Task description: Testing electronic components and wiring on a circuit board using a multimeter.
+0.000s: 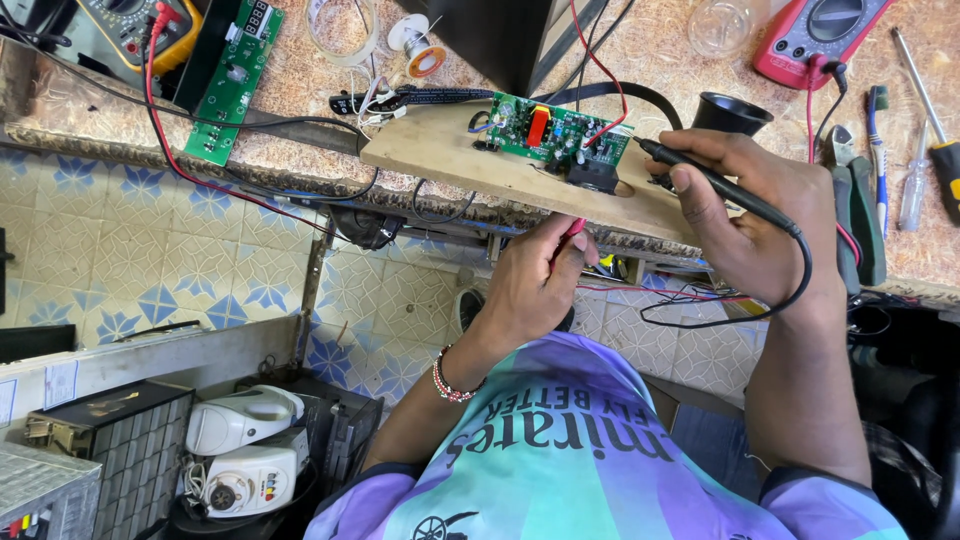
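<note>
Bench (300,75) speckled tan, edge fronted by blue-patterned tiles. Wooden board (450,150) laid on that edge, overhanging it toward the person. Green circuit board (548,132) seated on the wooden board's far side, orange part near its centre. Right hand (745,215) closed round a black probe (700,175) — tip set at the circuit board's right end, lead looping below the wrist. Left hand (535,275) below the wooden board's near edge, fingers pinched on a red probe (575,228). Red meter (815,35) at the bench's far right corner; pliers (855,205) and screwdrivers (925,120) along the right edge. Second green board (235,75) far left.
</note>
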